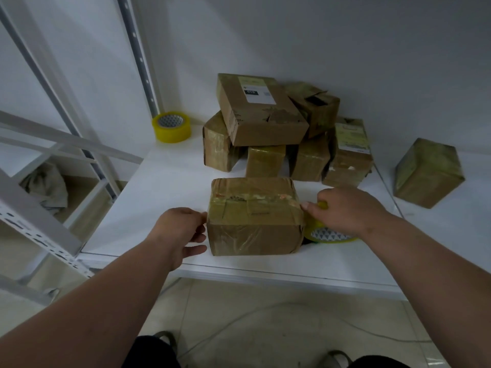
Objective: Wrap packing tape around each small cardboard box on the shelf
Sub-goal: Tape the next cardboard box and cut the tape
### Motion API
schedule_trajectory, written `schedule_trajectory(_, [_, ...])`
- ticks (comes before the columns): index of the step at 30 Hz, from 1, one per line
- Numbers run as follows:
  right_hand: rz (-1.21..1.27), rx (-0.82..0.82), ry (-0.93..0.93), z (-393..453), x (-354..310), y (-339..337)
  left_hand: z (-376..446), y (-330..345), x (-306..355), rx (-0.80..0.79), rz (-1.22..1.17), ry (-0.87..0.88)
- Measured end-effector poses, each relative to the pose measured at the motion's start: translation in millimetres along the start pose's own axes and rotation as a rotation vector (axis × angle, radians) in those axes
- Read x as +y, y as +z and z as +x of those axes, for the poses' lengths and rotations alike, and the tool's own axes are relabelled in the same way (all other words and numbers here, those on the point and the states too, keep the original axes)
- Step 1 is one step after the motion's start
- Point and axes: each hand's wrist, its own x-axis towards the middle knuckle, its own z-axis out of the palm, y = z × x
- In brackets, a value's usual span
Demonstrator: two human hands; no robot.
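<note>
Up front on the white shelf (pixel 164 181): a taped cardboard box (pixel 255 216), glossy and wrinkled. Left hand (pixel 180 232) relaxed, fingertips against its side. Right hand (pixel 342 208) gripping a yellow tape roll (pixel 329 235) beside it. Behind, piled boxes (pixel 279 134); topmost label reading "010". Spare tape roll (pixel 171 126) near the wall.

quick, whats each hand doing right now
Left hand: open, fingers relaxed at the left side of the taped box, holding nothing.
Right hand: gripping the yellow tape roll beside the box.
</note>
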Motion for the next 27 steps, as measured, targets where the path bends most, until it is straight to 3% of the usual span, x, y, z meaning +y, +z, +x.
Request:
schedule_trajectory(7, [-0.169, 0.079, -0.051, -11.6, -22.6, -0.6, 1.0, 3.8, 4.5, 0.134, 0.351, 0.189])
schedule_trajectory(9, [-0.199, 0.121, -0.052, -17.1, -30.2, -3.8, 1.4, -0.5, 4.8, 0.246, 0.567, 0.407])
schedule_trajectory(11, [-0.084, 0.236, -0.079, -24.8, -44.3, -9.0, -6.8, 0.3, 6.1, 0.323, 0.681, 0.765])
schedule_trajectory(13, [0.056, 0.358, -0.145, -34.0, -68.7, -14.1, -18.1, 10.1, 7.9, 0.203, 0.835, 1.022])
schedule_trajectory(14, [0.085, 0.358, -0.201, -38.4, -83.7, -15.3, -21.9, 15.9, 6.9, 0.117, 0.976, 1.066])
schedule_trajectory(16, [0.068, 0.192, -0.337, -45.9, -110.8, -11.1, -22.1, 22.7, 3.0, -0.038, 1.324, 1.005])
schedule_trajectory(18, [-0.002, -0.010, -0.384, -47.1, -123.2, -2.4, -16.3, 19.9, 7.4, -0.124, 1.525, 0.923])
schedule_trajectory(20, [-0.070, -0.086, -0.372, -44.2, -121.2, 0.5, -13.6, 16.7, 12.9, -0.148, 1.561, 0.899])
schedule_trajectory(24, [-0.048, -0.078, -0.314, -44.9, -110.6, 2.1, -15.1, 18.0, 2.9, -0.072, 1.418, 0.874])
schedule_trajectory(27, [-0.071, -0.094, -0.314, -39.9, -107.6, -1.3, -12.4, 14.6, 7.2, -0.085, 1.481, 0.851])
